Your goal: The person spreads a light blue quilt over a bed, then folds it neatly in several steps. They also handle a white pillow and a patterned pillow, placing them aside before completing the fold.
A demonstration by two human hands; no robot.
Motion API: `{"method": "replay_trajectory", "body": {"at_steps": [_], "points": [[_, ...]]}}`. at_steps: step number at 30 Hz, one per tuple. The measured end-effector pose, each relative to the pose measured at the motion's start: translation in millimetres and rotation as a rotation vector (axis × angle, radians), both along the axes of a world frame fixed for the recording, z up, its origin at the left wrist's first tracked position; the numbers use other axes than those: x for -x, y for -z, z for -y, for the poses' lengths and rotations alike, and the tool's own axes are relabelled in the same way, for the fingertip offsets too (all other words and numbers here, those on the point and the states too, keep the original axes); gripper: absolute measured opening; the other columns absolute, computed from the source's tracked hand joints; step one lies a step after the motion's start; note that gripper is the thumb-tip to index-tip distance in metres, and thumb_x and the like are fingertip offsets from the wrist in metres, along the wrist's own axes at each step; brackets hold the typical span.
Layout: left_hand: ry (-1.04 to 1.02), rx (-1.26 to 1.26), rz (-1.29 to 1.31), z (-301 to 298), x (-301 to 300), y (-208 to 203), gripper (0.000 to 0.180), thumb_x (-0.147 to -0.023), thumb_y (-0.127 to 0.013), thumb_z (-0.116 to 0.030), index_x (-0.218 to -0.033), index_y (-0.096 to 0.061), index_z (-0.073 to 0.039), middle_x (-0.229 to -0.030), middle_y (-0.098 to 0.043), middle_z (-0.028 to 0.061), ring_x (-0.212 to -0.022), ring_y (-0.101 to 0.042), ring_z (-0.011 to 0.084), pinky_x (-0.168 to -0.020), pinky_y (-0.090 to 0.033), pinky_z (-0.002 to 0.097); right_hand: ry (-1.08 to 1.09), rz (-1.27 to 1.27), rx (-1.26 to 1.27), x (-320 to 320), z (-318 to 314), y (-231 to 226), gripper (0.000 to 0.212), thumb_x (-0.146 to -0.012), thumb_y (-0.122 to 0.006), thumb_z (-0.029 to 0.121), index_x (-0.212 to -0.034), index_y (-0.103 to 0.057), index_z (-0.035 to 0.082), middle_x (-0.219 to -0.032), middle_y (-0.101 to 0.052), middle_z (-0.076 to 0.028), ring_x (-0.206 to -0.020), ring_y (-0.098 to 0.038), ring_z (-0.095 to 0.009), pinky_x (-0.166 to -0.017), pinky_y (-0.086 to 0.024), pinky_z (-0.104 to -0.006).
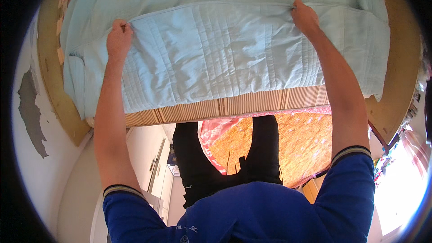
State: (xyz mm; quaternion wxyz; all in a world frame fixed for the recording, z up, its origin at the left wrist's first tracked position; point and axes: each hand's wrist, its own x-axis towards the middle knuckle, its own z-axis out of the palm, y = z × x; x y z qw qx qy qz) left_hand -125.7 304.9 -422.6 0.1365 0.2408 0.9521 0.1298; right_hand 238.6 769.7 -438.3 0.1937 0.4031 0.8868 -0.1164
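Observation:
A pale blue-green bed cover [202,49] with stitched lines lies over a mattress, its folded-back flap wrinkled toward me. My left hand [119,40] is closed on the flap's edge at the left. Farther right, my right hand [304,16] pinches the same edge, slightly farther away. Between the two hands the edge runs fairly straight. Below the cover shows the striped brown side of the mattress [225,106]. Both forearms reach forward over the cover.
Wooden bed boards [56,81] flank the mattress on the left, with another wooden board [396,76] on the right. A white wall with a grey peeled patch [31,112] stands at left. Beyond my legs lies an orange cloth [292,144] with a pink border. Bright light comes from the lower right.

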Motion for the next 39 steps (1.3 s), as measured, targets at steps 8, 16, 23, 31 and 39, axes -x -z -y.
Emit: {"method": "replay_trajectory", "body": {"at_steps": [8, 16, 23, 31, 39], "points": [[-0.109, -0.220, -0.090, -69.0, 51.0, -24.3, 0.041, -0.099, -0.060, -0.035, -0.124, -0.058, -0.003, -0.119, -0.070, 0.0141, -0.109, -0.067, 0.0274, -0.093, -0.050, 0.0403, -0.239, -0.352, -0.454, 21.4, -107.5, 13.9, 0.039, -0.095, -0.056, 0.023, -0.127, -0.057, 0.002, -0.113, -0.069, -0.022, -0.106, -0.064, -0.040, -0.094, -0.050, -0.0453], [0.471, -0.247, 0.044, -2.5, -184.2, 7.0, 0.053, -0.088, -0.071, -0.011, -0.137, -0.052, 0.000, -0.138, -0.057, 0.0204, -0.126, -0.054, 0.0397, -0.108, -0.041, 0.0489, -0.123, -0.507, -0.129, -77.3, 37.3, -15.0, 0.060, -0.088, -0.067, 0.016, -0.143, -0.046, 0.005, -0.123, -0.063, -0.021, -0.118, -0.056, -0.039, -0.103, -0.044, -0.0486], [0.532, 0.000, 0.150, -4.7, -304.2, -2.2, 0.070, -0.077, -0.076, -0.003, -0.140, -0.047, -0.006, -0.151, -0.042, 0.0213, -0.139, -0.040, 0.0421, -0.114, -0.035, 0.0511, 0.824, -0.261, -0.124, -376.3, 18.8, -43.6, 0.031, -0.092, -0.061, 0.021, -0.115, -0.066, 0.000, -0.112, -0.069, -0.024, -0.107, -0.064, -0.041, -0.097, -0.050, -0.0477], [0.602, 0.191, 0.060, -38.1, -277.7, 31.5, 0.042, -0.075, -0.070, 0.000, -0.114, -0.059, -0.007, -0.123, -0.056, 0.0165, -0.115, -0.054, 0.0405, -0.097, -0.048, 0.0491, 1.191, -0.060, -0.423, -524.5, -176.0, -79.3, 0.058, -0.092, -0.064, 0.043, -0.115, -0.064, -0.010, -0.111, -0.068, -0.030, -0.099, -0.068, -0.041, -0.081, -0.054, -0.0489], [0.638, 0.416, 0.099, -11.0, -257.8, -24.1, 0.029, -0.075, -0.069, 0.001, -0.102, -0.060, -0.005, -0.107, -0.060, 0.0151, -0.105, -0.059, 0.0377, -0.086, -0.052, 0.0478, 1.275, -0.365, -0.062, -580.0, -249.0, -68.5, 0.047, -0.095, -0.059, 0.040, -0.120, -0.066, 0.002, -0.107, -0.067, -0.019, -0.096, -0.066, -0.025, -0.073, -0.054, -0.0410]]}}
